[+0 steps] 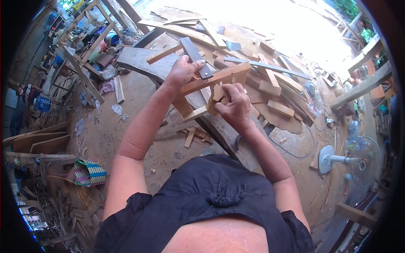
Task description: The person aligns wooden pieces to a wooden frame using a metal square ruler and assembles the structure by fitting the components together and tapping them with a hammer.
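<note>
Wooden frame [222,76] at upper centre was orange-brown, strip [194,55] beside it dark grey, crumpled piece [216,95] below it tan, shirt [211,179] at lower centre plain black, woven basket [95,173] at lower left checked blue, white and green, fan base [325,160] at right white.

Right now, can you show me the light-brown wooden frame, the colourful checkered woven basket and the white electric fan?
Light-brown wooden frame [227,74]: head view, its upper rail.
Colourful checkered woven basket [98,173]: head view, its woven side.
White electric fan [342,159]: head view, its neck.
</note>
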Demonstrator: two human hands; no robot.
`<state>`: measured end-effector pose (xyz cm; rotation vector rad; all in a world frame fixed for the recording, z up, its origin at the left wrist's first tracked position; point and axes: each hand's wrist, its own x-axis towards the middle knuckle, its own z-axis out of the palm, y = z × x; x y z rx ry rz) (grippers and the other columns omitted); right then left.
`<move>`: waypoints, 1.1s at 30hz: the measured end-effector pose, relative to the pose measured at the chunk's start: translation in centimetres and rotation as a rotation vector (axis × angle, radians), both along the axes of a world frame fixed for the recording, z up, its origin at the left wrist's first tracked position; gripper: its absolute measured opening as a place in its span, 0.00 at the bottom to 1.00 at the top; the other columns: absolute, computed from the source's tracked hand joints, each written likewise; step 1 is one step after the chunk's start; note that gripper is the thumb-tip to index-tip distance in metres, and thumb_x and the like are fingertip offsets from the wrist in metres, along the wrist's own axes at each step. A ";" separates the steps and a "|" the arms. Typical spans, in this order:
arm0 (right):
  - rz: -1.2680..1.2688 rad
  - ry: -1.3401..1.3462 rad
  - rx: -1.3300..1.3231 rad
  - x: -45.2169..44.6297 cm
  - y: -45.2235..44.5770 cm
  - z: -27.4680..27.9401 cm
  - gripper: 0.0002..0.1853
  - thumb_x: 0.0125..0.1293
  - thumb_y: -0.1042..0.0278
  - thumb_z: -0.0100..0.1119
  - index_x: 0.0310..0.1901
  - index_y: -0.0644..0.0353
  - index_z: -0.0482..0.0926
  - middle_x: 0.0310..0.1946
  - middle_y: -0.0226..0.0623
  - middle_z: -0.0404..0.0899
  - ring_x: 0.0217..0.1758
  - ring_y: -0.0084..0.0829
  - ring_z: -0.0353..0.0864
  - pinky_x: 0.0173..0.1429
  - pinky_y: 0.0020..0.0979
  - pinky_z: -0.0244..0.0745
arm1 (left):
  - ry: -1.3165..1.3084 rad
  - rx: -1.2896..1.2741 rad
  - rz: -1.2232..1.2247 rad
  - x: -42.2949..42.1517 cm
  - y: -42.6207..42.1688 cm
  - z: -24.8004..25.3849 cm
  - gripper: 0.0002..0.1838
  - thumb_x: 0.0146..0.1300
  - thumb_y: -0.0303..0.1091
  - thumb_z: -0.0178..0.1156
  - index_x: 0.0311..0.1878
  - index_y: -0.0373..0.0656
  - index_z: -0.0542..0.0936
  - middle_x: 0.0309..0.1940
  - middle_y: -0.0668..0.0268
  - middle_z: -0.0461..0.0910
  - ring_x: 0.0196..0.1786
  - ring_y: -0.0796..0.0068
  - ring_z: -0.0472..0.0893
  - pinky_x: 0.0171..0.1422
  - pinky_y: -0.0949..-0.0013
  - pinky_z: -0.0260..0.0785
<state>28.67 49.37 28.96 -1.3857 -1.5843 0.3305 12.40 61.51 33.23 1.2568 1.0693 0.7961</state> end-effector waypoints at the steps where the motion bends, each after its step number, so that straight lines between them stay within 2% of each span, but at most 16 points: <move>1: 0.006 -0.011 0.011 -0.5 0.1 -0.1 0.21 0.42 0.70 0.63 0.42 0.63 0.74 0.37 0.44 0.73 0.41 0.45 0.76 0.44 0.41 0.73 | -0.006 -0.016 0.005 0.0 0.0 0.0 0.13 0.67 0.33 0.56 0.50 0.36 0.71 0.38 0.63 0.80 0.34 0.78 0.81 0.33 0.76 0.75; 9: -0.017 -0.163 0.022 -3.1 0.2 -0.4 0.24 0.43 0.68 0.66 0.45 0.63 0.73 0.38 0.45 0.71 0.43 0.46 0.75 0.45 0.42 0.73 | 0.013 0.029 -0.026 -1.0 0.7 -0.4 0.12 0.68 0.33 0.55 0.49 0.36 0.72 0.37 0.63 0.79 0.36 0.78 0.80 0.39 0.74 0.75; 11: -0.044 -0.102 -0.004 -3.7 0.2 -0.7 0.27 0.47 0.66 0.67 0.51 0.61 0.71 0.40 0.44 0.73 0.42 0.47 0.77 0.43 0.43 0.75 | -0.011 0.023 -0.023 -1.1 0.9 -0.6 0.12 0.68 0.33 0.55 0.48 0.36 0.72 0.37 0.63 0.79 0.36 0.78 0.80 0.40 0.74 0.75; 12: -0.044 -0.107 -0.004 -3.9 0.1 -0.8 0.27 0.47 0.66 0.67 0.51 0.61 0.71 0.40 0.44 0.73 0.42 0.47 0.77 0.43 0.43 0.75 | -0.007 0.037 -0.022 -1.1 0.9 -0.5 0.12 0.68 0.33 0.55 0.48 0.36 0.72 0.37 0.63 0.79 0.36 0.78 0.80 0.39 0.75 0.75; 14: -0.023 -0.016 -0.103 -4.5 -0.1 -1.4 0.32 0.51 0.66 0.68 0.58 0.57 0.66 0.44 0.46 0.75 0.42 0.48 0.80 0.40 0.43 0.76 | -0.007 0.047 -0.019 -1.3 1.0 -0.3 0.12 0.67 0.33 0.55 0.48 0.36 0.72 0.37 0.63 0.79 0.36 0.78 0.80 0.39 0.75 0.74; 15: -0.020 -0.021 -0.110 -4.6 0.0 -2.2 0.32 0.51 0.66 0.68 0.58 0.57 0.66 0.44 0.46 0.75 0.42 0.48 0.80 0.40 0.43 0.76 | -0.017 0.032 -0.025 -1.4 1.0 -0.1 0.12 0.67 0.33 0.55 0.48 0.36 0.72 0.37 0.63 0.79 0.36 0.78 0.80 0.39 0.75 0.74; 17: -0.008 -0.010 0.048 -4.6 0.4 -4.0 0.35 0.53 0.66 0.68 0.62 0.54 0.62 0.41 0.46 0.79 0.39 0.48 0.82 0.38 0.43 0.77 | -0.031 0.004 -0.027 -1.7 1.2 -0.6 0.12 0.67 0.34 0.55 0.47 0.36 0.72 0.37 0.63 0.79 0.37 0.78 0.79 0.39 0.74 0.74; 18: -0.006 -0.015 0.039 -4.6 0.2 -3.6 0.35 0.53 0.66 0.68 0.62 0.54 0.62 0.41 0.46 0.79 0.39 0.48 0.82 0.38 0.43 0.77 | -0.009 0.018 -0.032 -1.8 1.4 -0.8 0.12 0.67 0.34 0.56 0.47 0.36 0.72 0.37 0.63 0.79 0.37 0.78 0.79 0.38 0.74 0.74; 20: -0.038 0.023 -0.089 -4.4 0.0 -2.4 0.35 0.54 0.66 0.68 0.62 0.55 0.61 0.35 0.46 0.81 0.36 0.46 0.84 0.37 0.41 0.77 | 0.006 0.027 -0.037 -2.0 1.6 -1.3 0.12 0.67 0.34 0.56 0.47 0.36 0.72 0.37 0.63 0.79 0.37 0.78 0.79 0.38 0.74 0.74; 21: -0.044 -0.003 -0.070 -4.1 0.1 -2.5 0.33 0.55 0.65 0.68 0.60 0.55 0.62 0.29 0.44 0.81 0.33 0.46 0.84 0.36 0.41 0.77 | 0.020 0.034 -0.026 -2.0 1.5 -1.1 0.12 0.67 0.34 0.56 0.47 0.36 0.72 0.37 0.63 0.79 0.37 0.78 0.79 0.37 0.74 0.74; 28: -0.092 0.002 -0.085 -4.7 0.2 -2.6 0.31 0.54 0.64 0.68 0.57 0.55 0.64 0.30 0.44 0.82 0.34 0.44 0.84 0.37 0.40 0.78 | -0.004 0.053 -0.010 -1.9 1.5 -1.1 0.13 0.67 0.35 0.56 0.48 0.36 0.71 0.38 0.63 0.79 0.37 0.78 0.80 0.36 0.73 0.74; 32: -0.107 0.001 -0.079 -5.1 0.3 -3.2 0.31 0.53 0.64 0.69 0.56 0.54 0.64 0.32 0.43 0.82 0.34 0.43 0.85 0.37 0.39 0.78 | 0.088 0.152 -0.020 -1.8 2.0 -1.4 0.15 0.66 0.36 0.57 0.48 0.35 0.74 0.38 0.62 0.81 0.37 0.77 0.81 0.35 0.72 0.73; 33: -0.095 0.073 -0.098 -5.2 0.6 -3.7 0.31 0.53 0.64 0.69 0.56 0.54 0.63 0.33 0.43 0.82 0.35 0.42 0.85 0.38 0.39 0.78 | 0.072 0.148 -0.014 -1.7 2.2 -1.5 0.15 0.65 0.37 0.58 0.48 0.35 0.76 0.38 0.61 0.82 0.38 0.76 0.81 0.35 0.71 0.73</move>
